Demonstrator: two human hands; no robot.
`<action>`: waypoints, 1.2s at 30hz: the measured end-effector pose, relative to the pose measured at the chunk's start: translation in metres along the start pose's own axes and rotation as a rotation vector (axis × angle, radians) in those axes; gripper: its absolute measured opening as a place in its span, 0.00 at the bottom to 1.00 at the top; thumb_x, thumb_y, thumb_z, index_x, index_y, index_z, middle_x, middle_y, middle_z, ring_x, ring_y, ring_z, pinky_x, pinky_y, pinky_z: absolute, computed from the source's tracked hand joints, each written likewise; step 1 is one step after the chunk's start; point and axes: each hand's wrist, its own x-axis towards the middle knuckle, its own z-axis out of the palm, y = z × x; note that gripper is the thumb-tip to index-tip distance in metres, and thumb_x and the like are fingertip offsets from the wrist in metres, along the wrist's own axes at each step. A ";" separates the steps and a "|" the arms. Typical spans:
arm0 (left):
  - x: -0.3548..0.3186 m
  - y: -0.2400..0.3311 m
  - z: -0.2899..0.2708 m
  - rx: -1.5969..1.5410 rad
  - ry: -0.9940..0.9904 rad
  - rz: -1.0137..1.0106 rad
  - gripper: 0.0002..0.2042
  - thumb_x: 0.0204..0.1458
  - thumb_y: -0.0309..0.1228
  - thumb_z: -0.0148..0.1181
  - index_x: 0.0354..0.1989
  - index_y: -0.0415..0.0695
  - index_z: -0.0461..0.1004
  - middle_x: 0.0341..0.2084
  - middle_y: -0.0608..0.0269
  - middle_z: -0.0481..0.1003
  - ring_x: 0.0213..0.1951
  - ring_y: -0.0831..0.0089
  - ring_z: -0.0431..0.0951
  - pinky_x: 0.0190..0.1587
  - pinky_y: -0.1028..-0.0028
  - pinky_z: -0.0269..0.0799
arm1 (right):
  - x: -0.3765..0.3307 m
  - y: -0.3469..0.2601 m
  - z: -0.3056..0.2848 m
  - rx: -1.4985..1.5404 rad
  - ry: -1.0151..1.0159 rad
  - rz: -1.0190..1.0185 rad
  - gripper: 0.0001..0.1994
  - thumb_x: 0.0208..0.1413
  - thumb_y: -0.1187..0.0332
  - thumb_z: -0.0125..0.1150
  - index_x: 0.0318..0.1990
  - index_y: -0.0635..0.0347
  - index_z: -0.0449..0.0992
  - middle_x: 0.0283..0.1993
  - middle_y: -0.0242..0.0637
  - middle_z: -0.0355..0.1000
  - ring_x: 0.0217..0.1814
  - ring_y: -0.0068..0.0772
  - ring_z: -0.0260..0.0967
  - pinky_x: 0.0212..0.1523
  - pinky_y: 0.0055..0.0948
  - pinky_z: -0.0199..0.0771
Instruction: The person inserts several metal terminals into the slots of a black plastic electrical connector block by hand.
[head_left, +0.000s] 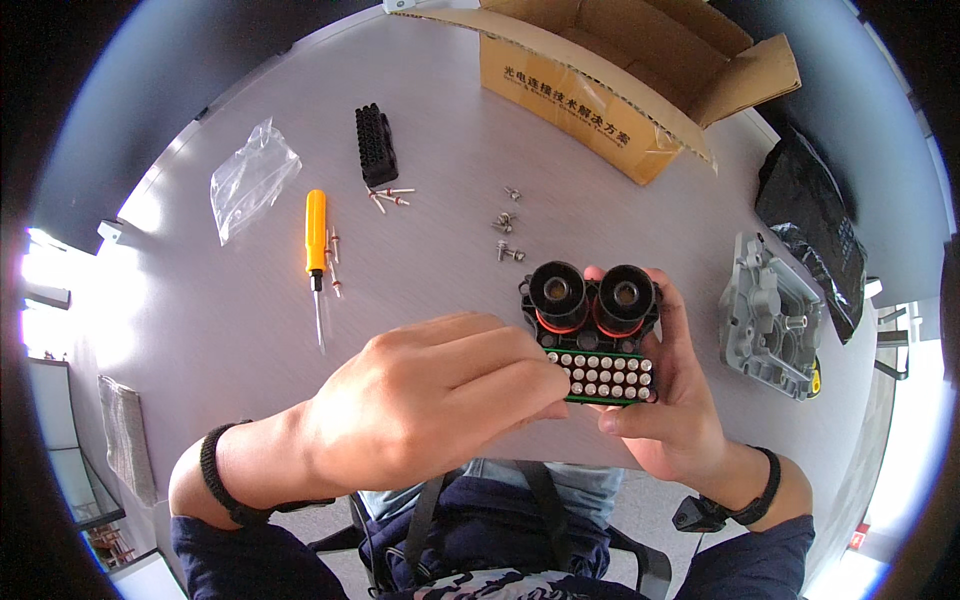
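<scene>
My right hand [680, 415] grips a black multi-pin connector [607, 341] from below and along its right side, above the table's near edge. Two round black sockets with red rings stand up on its far part. Rows of silver pins [605, 376] with a green edge fill the part nearest me. My left hand [430, 385] is closed at the left end of the pin rows. Its fingertips are hidden behind the knuckles, so whatever they pinch does not show.
A yellow-handled screwdriver [316, 232] lies left, beside several small pins [335, 245]. Beyond are a black connector block [373, 145], clear plastic bag [254, 178] and small screws [505, 222]. An open cardboard box [580, 105], grey metal housing [770, 315] and black bag [815, 235] stand right.
</scene>
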 end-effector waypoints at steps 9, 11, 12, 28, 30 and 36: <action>0.005 -0.013 -0.079 0.409 -0.149 -0.334 0.13 0.39 0.31 0.72 0.32 0.43 0.75 0.27 0.59 0.77 0.28 0.70 0.78 0.30 0.72 0.73 | 0.000 0.004 -0.003 -0.027 0.019 -0.034 0.53 0.31 0.92 0.49 0.69 0.42 0.41 0.67 0.40 0.52 0.68 0.44 0.57 0.63 0.47 0.63; -0.004 -0.018 -0.095 0.677 -0.391 -0.445 0.12 0.38 0.29 0.70 0.31 0.42 0.75 0.27 0.59 0.75 0.32 0.67 0.77 0.36 0.70 0.72 | 0.001 0.005 0.000 -0.054 0.028 -0.027 0.55 0.26 0.91 0.48 0.69 0.40 0.43 0.72 0.38 0.47 0.70 0.47 0.53 0.64 0.50 0.63; -0.005 -0.018 -0.095 0.685 -0.388 -0.455 0.12 0.38 0.29 0.70 0.31 0.42 0.75 0.27 0.59 0.75 0.32 0.67 0.77 0.36 0.70 0.72 | 0.001 0.005 0.000 -0.053 0.017 -0.022 0.55 0.26 0.91 0.48 0.69 0.40 0.43 0.72 0.38 0.47 0.70 0.47 0.53 0.64 0.50 0.63; -0.011 -0.032 -0.086 0.684 -0.551 -0.615 0.07 0.42 0.24 0.65 0.31 0.39 0.78 0.31 0.59 0.77 0.36 0.65 0.77 0.43 0.71 0.72 | 0.001 0.004 0.002 -0.008 0.008 -0.040 0.53 0.34 0.91 0.57 0.69 0.45 0.39 0.62 0.44 0.56 0.65 0.43 0.60 0.64 0.45 0.62; -0.006 -0.028 -0.081 0.690 -0.526 -0.549 0.06 0.42 0.24 0.64 0.31 0.40 0.78 0.30 0.59 0.77 0.34 0.65 0.78 0.40 0.71 0.73 | 0.001 0.004 0.000 -0.019 0.017 -0.040 0.53 0.34 0.91 0.58 0.69 0.45 0.39 0.61 0.44 0.56 0.65 0.43 0.60 0.64 0.45 0.62; 0.011 0.012 -0.050 0.081 -0.157 -0.262 0.07 0.43 0.22 0.66 0.32 0.44 0.80 0.27 0.62 0.79 0.27 0.71 0.80 0.30 0.76 0.75 | 0.001 0.001 0.003 -0.014 0.026 -0.010 0.53 0.34 0.91 0.58 0.69 0.45 0.39 0.60 0.44 0.58 0.64 0.43 0.61 0.64 0.44 0.63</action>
